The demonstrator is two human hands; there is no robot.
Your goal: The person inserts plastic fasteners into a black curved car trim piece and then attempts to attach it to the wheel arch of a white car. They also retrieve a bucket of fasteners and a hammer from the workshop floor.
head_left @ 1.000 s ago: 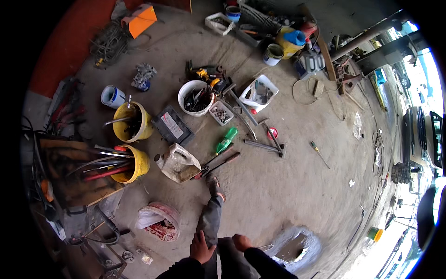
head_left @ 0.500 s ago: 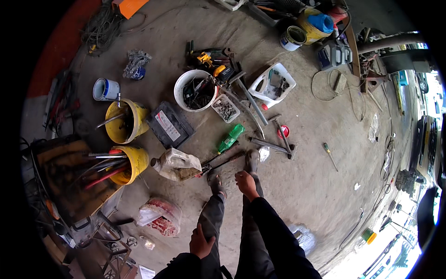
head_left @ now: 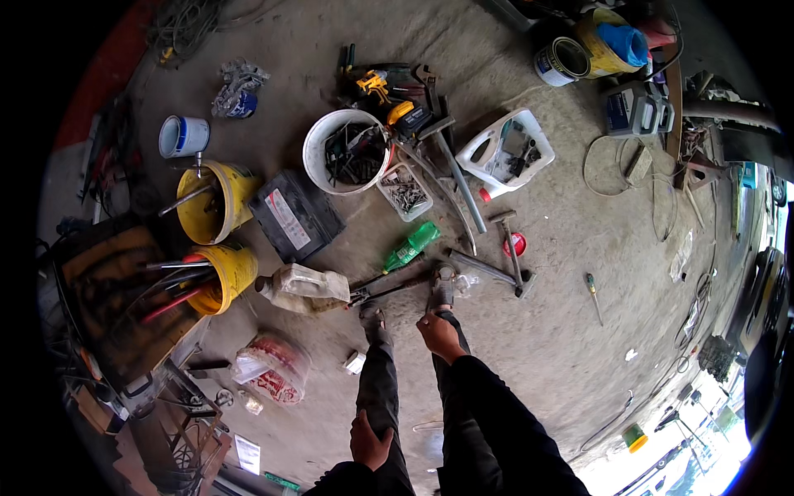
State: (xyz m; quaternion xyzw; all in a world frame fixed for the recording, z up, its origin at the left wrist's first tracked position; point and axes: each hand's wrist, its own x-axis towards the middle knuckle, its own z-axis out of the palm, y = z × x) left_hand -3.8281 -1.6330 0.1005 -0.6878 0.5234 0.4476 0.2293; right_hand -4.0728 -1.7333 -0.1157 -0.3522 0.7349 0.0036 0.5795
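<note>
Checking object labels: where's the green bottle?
In the head view, the green bottle lies near the middle, right of the black battery, below the small tub of metal bits and above the right hand.

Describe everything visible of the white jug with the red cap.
The white jug, apparently plastic, lies on the floor, its upward side cut open. Its red cap points down-left in the view; a handle hole shows on the left. Small dark and grey parts lie inside. A metal bar lies to its left; contact is unclear.
</note>
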